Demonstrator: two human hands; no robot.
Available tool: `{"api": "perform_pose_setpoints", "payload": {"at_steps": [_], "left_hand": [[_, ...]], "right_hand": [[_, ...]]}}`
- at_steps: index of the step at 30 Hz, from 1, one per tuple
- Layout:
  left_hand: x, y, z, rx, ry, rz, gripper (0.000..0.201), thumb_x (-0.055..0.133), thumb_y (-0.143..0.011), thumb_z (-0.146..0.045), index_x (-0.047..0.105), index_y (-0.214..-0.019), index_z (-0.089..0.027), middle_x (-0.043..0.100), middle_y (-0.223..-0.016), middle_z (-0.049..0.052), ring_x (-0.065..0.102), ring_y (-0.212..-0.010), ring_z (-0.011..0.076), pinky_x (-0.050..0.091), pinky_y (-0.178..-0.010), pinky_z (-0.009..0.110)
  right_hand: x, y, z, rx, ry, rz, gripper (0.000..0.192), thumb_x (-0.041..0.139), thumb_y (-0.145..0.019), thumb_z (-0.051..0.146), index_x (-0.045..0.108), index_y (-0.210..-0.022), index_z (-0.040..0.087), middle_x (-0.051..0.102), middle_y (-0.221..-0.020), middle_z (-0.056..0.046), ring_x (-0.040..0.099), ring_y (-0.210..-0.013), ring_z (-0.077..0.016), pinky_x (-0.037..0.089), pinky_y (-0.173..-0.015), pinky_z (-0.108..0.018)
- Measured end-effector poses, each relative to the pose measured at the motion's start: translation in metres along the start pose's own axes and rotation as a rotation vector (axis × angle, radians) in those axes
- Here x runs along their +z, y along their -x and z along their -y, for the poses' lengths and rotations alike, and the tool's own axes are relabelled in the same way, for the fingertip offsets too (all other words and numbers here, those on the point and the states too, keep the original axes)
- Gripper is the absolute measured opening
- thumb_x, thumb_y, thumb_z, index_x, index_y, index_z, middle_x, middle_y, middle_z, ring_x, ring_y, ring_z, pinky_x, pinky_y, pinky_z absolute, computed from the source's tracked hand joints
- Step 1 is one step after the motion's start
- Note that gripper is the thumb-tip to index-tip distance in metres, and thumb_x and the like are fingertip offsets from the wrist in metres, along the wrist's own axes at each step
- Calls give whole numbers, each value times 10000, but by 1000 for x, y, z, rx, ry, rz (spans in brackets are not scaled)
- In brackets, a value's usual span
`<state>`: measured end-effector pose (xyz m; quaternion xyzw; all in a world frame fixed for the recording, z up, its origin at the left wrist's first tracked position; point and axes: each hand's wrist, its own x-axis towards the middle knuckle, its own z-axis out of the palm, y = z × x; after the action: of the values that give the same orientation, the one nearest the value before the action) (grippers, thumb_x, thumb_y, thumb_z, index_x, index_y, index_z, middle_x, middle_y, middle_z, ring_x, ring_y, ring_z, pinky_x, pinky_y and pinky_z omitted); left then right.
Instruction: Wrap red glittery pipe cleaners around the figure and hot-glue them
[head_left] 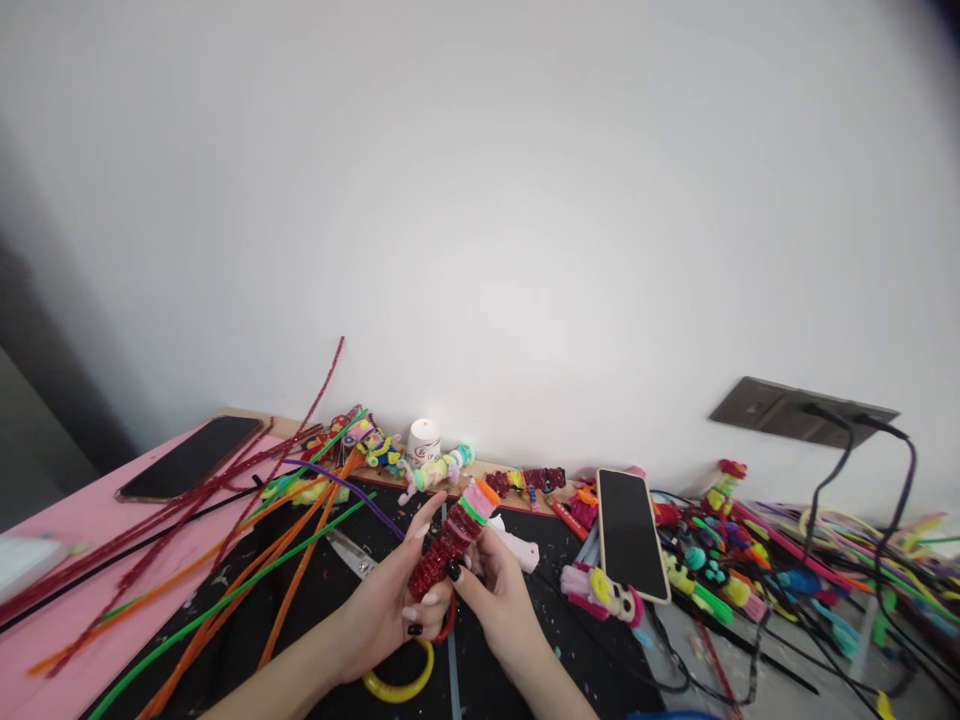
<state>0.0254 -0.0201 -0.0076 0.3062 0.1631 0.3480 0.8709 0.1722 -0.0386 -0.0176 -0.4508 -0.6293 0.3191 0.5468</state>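
My left hand (386, 605) and my right hand (499, 595) meet low in the middle of the head view, both gripping a pipe-cleaner figure (450, 540). The figure is a glittery red coil with green, pink and orange bands at its upper end, tilted up to the right. My left fingers wrap its lower red part. The right thumb and fingers pinch it at the middle. A yellow ring (405, 685) lies on the black mat (247, 640) just under my left hand.
Long red, orange, green and purple pipe cleaners (225, 560) fan across the left. Scissors (352, 553) lie beside them. One phone (191, 457) rests on the pink board, another phone (631, 533) right of centre. Finished figures, a white jar (424, 440), cables and a wall socket (802, 410) crowd the right.
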Motion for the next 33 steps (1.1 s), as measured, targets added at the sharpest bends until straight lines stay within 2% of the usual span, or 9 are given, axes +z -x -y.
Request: {"api": "perform_pose_setpoints", "payload": {"at_steps": [11, 15, 19, 23, 25, 29, 33], "left_hand": [[4, 2, -2, -20, -28, -10, 553, 228, -908, -513, 22, -1414, -425, 393, -538, -68, 149, -429, 68, 171, -483, 248], [6, 3, -4, -47, -22, -19, 578, 238, -893, -551, 31, -1415, -416, 381, -534, -70, 147, -433, 70, 171, -482, 245], [5, 1, -4, -40, -27, -15, 631, 268, -884, -556, -39, -1414, -405, 386, -527, -75, 141, -423, 66, 180, -472, 233], [0, -3, -3, -41, -33, 37, 670, 307, -876, -553, -70, -1408, -398, 410, -532, -74, 166, -414, 68, 210, -458, 225], [-2, -3, -3, -38, -39, 42, 671, 311, -881, -538, -77, -1408, -393, 450, -555, -60, 200, -412, 67, 233, -462, 225], [-2, -2, -2, -35, -62, 27, 661, 345, -884, -509, -48, -1406, -404, 528, -653, -21, 254, -417, 54, 241, -462, 214], [-1, -6, 2, 41, -126, -20, 770, 481, -839, -494, -44, -1396, -414, 534, -794, -6, 353, -453, 49, 260, -462, 211]], "right_hand": [[1, -2, 8, 141, -225, 83, 291, 626, -785, 411, 592, -1009, 229, 615, -856, -39, 592, -789, -217, 490, -786, -383], [1, -2, 11, 143, -291, 77, 278, 650, -768, 415, 608, -968, 226, 620, -831, -35, 599, -775, -215, 493, -783, -383], [1, -1, 7, 150, -312, 72, 297, 668, -757, 404, 628, -987, 222, 633, -818, -40, 601, -777, -220, 489, -772, -373], [0, -2, 4, 228, -369, 66, 318, 695, -742, 382, 634, -1000, 208, 638, -842, -40, 584, -808, -208, 457, -812, -340], [-1, -3, 5, 255, -408, 76, 276, 705, -733, 374, 638, -934, 196, 630, -832, -35, 567, -793, -195, 448, -786, -309], [-3, -5, 8, 271, -432, 56, 206, 705, -725, 354, 596, -746, 181, 542, -677, 12, 491, -658, -147, 416, -648, -245], [-4, -6, 6, 268, -416, 54, 211, 697, -717, 276, 517, -661, 182, 477, -649, 33, 442, -645, -132, 383, -634, -236]]}}
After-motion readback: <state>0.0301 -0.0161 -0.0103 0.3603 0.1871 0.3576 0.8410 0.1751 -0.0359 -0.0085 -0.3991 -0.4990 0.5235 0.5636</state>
